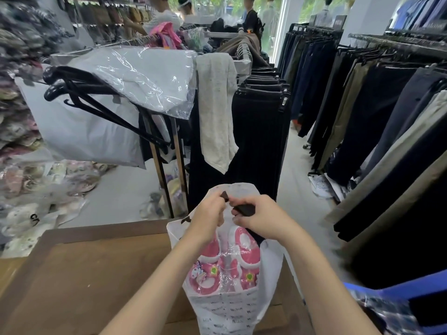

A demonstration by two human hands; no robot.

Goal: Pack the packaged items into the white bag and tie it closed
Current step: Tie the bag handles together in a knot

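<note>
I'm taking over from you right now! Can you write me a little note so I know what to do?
Left hand: pinches a black strip at the top of the white bag.
Right hand: grips the other black strip, close beside the first.
Things: the pink packaged items sit inside the bag, which stands on the wooden table.
Done: the packing, as far as can be seen.
Left: no knot shows yet, so tie the two strips together to close the bag.
</note>
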